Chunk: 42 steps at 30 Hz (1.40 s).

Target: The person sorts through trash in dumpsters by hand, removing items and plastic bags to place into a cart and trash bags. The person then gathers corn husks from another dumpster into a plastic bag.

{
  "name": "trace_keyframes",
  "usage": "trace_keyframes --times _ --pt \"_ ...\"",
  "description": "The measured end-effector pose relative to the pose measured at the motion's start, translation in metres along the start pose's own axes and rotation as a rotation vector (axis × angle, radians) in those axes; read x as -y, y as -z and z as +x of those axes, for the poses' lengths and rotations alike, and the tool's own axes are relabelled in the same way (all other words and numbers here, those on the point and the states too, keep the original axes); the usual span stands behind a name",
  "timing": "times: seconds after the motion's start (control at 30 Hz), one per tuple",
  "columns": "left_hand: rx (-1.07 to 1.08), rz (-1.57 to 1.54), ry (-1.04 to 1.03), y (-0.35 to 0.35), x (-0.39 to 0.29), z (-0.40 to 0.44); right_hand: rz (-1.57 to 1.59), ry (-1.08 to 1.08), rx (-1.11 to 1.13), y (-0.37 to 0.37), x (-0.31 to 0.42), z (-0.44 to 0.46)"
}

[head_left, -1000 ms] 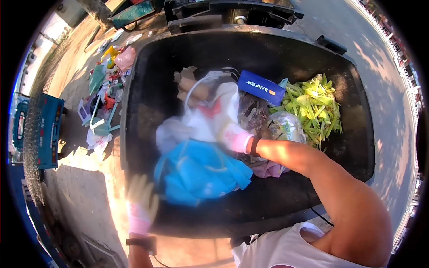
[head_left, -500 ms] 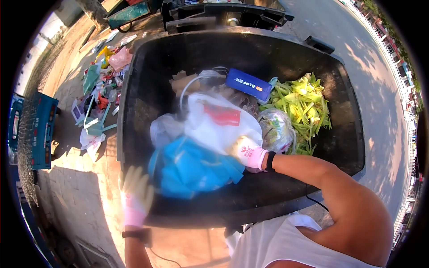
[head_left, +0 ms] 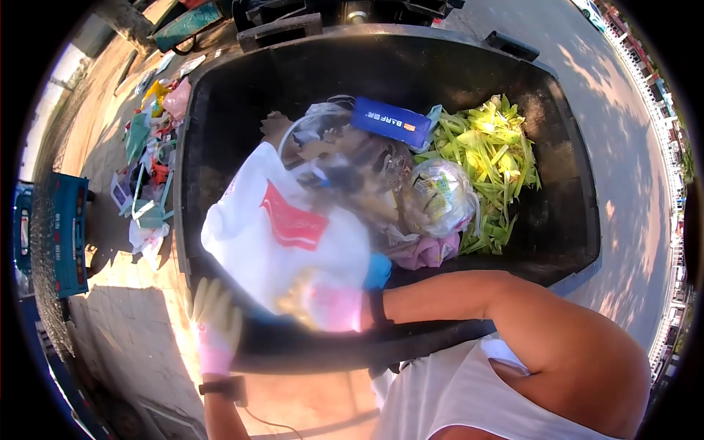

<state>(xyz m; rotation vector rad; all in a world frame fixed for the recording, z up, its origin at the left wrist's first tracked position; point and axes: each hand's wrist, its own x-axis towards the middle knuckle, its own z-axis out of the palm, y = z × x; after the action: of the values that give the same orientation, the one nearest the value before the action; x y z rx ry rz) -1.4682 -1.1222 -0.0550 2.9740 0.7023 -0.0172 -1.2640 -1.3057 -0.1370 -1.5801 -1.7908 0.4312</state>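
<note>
My right hand (head_left: 323,301), in a pink and cream work glove, grips the lower edge of a white plastic bag (head_left: 242,213) with a red printed patch. Motion blurs the hand and the bag's edge. A scrap of blue bag (head_left: 378,271) shows beside the white bag; the rest is covered. My left hand (head_left: 215,323), gloved alike, is at the front left rim of the black bin (head_left: 389,51), fingers spread, holding nothing. Right of the white bag lie a clear bag of rubbish (head_left: 442,198) and a pink bag (head_left: 425,251).
Inside the bin are a blue box (head_left: 392,122), green corn husks (head_left: 491,147) and brown torn scraps (head_left: 345,150). A litter heap (head_left: 150,176) lies on the ground to the left, near a blue-green vehicle (head_left: 67,231). A road (head_left: 631,176) runs along the right.
My right hand has pulled the white bag left and toward me, over the blue bag. More brown scraps and the pink bag now show. My left hand stays near the rim.
</note>
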Motion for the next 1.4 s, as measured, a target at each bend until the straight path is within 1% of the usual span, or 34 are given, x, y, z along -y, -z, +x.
trace_keyframes --times 0.07,0.13,0.17,0.2,0.27,0.33,0.37,0.4,0.47,0.5,0.6,0.63,0.73,0.77,0.8,0.87,0.9,0.97,1.03,1.07,1.1,1.13,1.17,1.2,1.23,1.27,1.33,1.37,1.4 --pt "0.009 0.01 0.002 0.001 -0.001 0.001 0.04 0.023 -0.085 -0.031 -0.005 0.0" --pt "0.007 -0.002 0.003 0.0 0.0 0.002 -0.036 0.007 -0.124 -0.006 0.005 0.004" --pt "0.005 -0.004 0.006 0.002 -0.002 0.002 0.118 -0.079 0.03 0.01 0.005 0.009" --pt "-0.008 -0.008 0.002 0.003 -0.002 0.001 0.155 -0.258 0.188 0.036 0.014 0.013" --pt "-0.036 -0.021 -0.008 0.002 0.0 0.0 0.271 -0.158 -0.057 0.05 -0.003 -0.002" --pt "-0.028 -0.016 0.019 0.002 0.0 0.0 0.241 -0.052 -0.015 0.084 -0.018 -0.011" --pt "-0.025 -0.017 0.019 0.003 0.0 -0.001 0.255 -0.021 -0.008 0.086 -0.025 -0.024" --pt "-0.024 -0.018 0.018 0.004 -0.001 0.0 0.211 -0.045 0.072 0.092 -0.027 -0.038" --pt "-0.015 -0.041 0.029 0.0 0.002 -0.002 0.012 0.083 0.258 0.101 -0.036 -0.06" --pt "-0.011 -0.051 0.039 -0.001 0.004 -0.003 -0.045 0.049 0.367 0.11 -0.034 -0.064" --pt "-0.009 -0.019 0.019 0.001 0.004 -0.003 -0.341 0.007 0.349 0.09 -0.055 -0.08" --pt "-0.007 -0.018 0.015 0.002 0.003 -0.003 -0.381 -0.055 0.21 0.088 -0.055 -0.08" --pt "-0.024 -0.008 -0.016 0.004 0.003 -0.004 -0.195 -0.202 -0.027 0.079 -0.087 -0.063" --pt "-0.031 -0.018 -0.008 0.004 0.002 -0.004 -0.252 -0.232 -0.145 0.076 -0.099 -0.057" --pt "-0.047 -0.02 -0.02 0.005 0.002 -0.003 -0.238 -0.266 -0.184 0.081 -0.11 -0.058" --pt "-0.069 -0.03 -0.04 0.006 0.001 -0.002 -0.188 -0.31 -0.389 0.089 -0.138 -0.066" --pt "-0.07 -0.034 -0.035 0.006 0.001 -0.002 0.029 -0.345 -0.512 0.093 -0.156 -0.075" --pt "-0.082 -0.055 -0.022 0.0 0.005 -0.005 0.116 -0.448 -0.664 0.131 -0.18 -0.081" --pt "-0.091 -0.059 -0.019 0.0 0.007 -0.006 0.007 -0.682 -0.702 0.203 -0.145 -0.074" --pt "-0.1 -0.066 -0.013 0.001 0.007 -0.006 0.03 -0.848 -0.703 0.235 -0.122 -0.073" --pt "-0.108 -0.073 -0.011 0.001 0.007 -0.008 0.059 -0.744 -0.747 0.258 -0.117 -0.083" --pt "-0.118 -0.082 -0.012 0.0 0.006 -0.008 0.024 -0.639 -0.793 0.272 -0.126 -0.093" --pt "-0.118 -0.08 -0.006 -0.001 0.007 -0.009 -0.014 -0.533 -0.832 0.287 -0.135 -0.104" --pt "-0.101 -0.069 0.004 -0.002 0.006 -0.009 -0.116 -0.425 -0.871 0.296 -0.148 -0.114" --pt "-0.084 -0.058 0.01 -0.001 0.006 -0.009 -0.182 -0.393 -0.774 0.307 -0.151 -0.124" --pt "-0.066 -0.047 0.014 -0.001 0.006 -0.008 -0.183 -0.416 -0.789 0.317 -0.152 -0.137" --pt "-0.116 -0.04 -0.014 -0.002 0.007 -0.007 -0.18 -0.446 -0.816 0.337 -0.139 -0.137" --pt "-0.131 -0.039 -0.029 -0.003 0.006 -0.01 -0.098 -0.441 -0.914 0.338 -0.135 -0.136" --pt "-0.125 -0.036 -0.032 -0.006 0.007 -0.012 -0.088 -0.453 -0.911 0.339 -0.133 -0.143"
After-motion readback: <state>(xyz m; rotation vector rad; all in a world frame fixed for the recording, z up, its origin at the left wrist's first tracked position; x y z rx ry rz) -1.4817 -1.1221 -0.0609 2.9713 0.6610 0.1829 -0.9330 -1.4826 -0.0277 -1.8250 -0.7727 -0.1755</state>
